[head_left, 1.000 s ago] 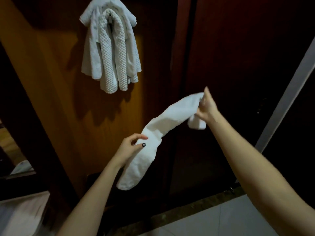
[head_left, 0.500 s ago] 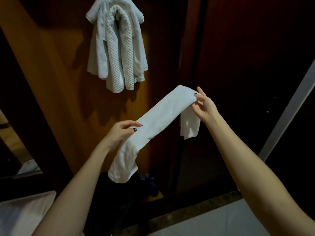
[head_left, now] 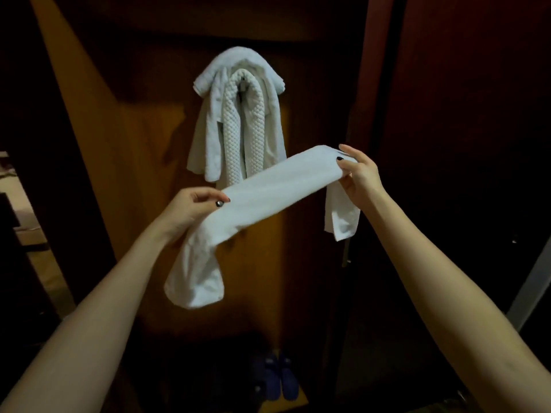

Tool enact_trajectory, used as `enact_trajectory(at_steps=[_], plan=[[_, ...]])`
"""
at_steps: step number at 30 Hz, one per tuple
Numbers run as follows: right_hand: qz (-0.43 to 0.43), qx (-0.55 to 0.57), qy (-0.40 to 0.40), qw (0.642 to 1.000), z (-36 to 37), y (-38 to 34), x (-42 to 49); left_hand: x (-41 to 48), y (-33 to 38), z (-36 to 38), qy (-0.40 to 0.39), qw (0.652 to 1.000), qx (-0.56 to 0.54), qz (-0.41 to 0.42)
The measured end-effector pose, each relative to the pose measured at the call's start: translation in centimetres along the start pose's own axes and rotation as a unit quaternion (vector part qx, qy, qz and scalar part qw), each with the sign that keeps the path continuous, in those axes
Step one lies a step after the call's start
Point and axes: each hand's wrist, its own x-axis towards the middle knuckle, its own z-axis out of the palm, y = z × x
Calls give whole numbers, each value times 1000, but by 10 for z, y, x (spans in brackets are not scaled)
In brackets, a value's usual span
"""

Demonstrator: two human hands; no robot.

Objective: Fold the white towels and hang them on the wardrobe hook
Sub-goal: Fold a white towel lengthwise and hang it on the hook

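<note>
While both bare forearms reach up from the lower corners, the towel (head_left: 277, 189) sits at mid-frame as a folded white band, stretched on a slant from lower left to upper right between the two hands. Left hand (head_left: 190, 207): thumb and curled fingers pinch the band's near edge; below this grip one end hangs down in a loose bunch. Right hand (head_left: 360, 177): thumb, dark nail, lies on top of the band, fingers only partly bent beneath it, pinching the fold; a shorter end hangs below that hand. Hung towels (head_left: 238, 120), upper centre: a smooth one draped outermost, a waffle-textured one looped inside it, both over the hook (head_left: 243, 86), of which only a small bit shows between the waffle strands. The held band crosses in front of the lower ends of the hung towels and hides their tips; whether they touch cannot be told. Behind all: orange-brown panel (head_left: 125, 174), lit, carrying shadows. Door (head_left: 462, 114), dark red, fills the right of the frame. Shoes (head_left: 277, 380), blue pair, bottom centre, dim. Pale strip (head_left: 533, 281) slants at the lower right edge. Left edge: dim shapes, not identifiable.
</note>
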Motion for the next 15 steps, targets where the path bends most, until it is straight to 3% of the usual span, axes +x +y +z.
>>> enact_trajectory(at_steps=[6,15], plan=[[-59,9,4,998,51,-35,56,66,52,-55,-20,999,14,26],[-157,-27,-75,984,94,-71,161,166,80,-143,-52,996,20,65]])
